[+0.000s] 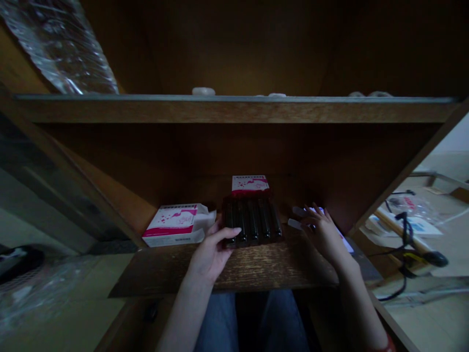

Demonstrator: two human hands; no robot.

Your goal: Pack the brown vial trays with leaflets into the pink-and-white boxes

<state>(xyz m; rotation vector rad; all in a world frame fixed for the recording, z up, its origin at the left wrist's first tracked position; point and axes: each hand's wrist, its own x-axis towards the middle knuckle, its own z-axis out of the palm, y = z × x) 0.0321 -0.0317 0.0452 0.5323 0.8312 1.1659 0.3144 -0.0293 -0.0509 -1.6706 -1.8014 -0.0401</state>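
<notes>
Touching dark vial tray, left hand; right hand near; both grips apart; pink-white carton beside.

A dark wooden shelf is carrying three things close together. An open white-and-pink carton is lying toward its left, a dark tray of small glass bottles is sitting near the middle, and a second pink-and-white carton is standing just behind the tray. Above, a higher shelf is holding small white lumps.
</notes>
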